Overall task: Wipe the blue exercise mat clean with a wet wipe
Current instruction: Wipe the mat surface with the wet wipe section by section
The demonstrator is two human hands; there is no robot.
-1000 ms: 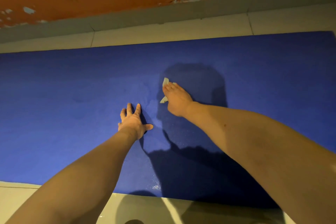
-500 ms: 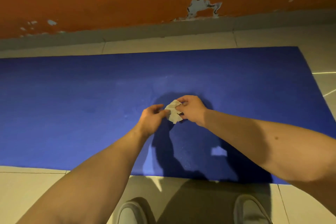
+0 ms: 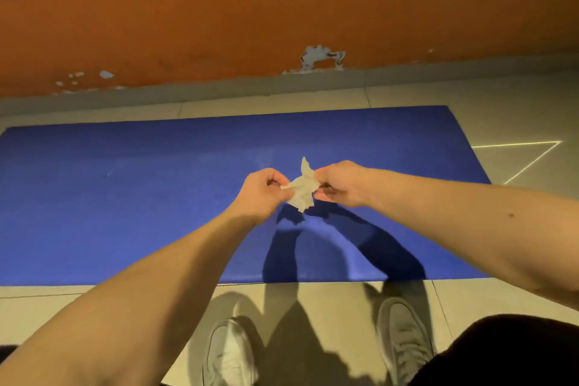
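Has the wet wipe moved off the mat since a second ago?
Yes. The wet wipe has risen off the blue mat; left hand and right hand pinch it above.

warm dim light; hard shadows; soft blur

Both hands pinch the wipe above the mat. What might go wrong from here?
The wet wipe, pinched between left hand and right hand, might tear if pulled. Crumpled, it may leave parts of the blue mat unwiped. The shoes stand near the mat's edge; a step could dirty it.
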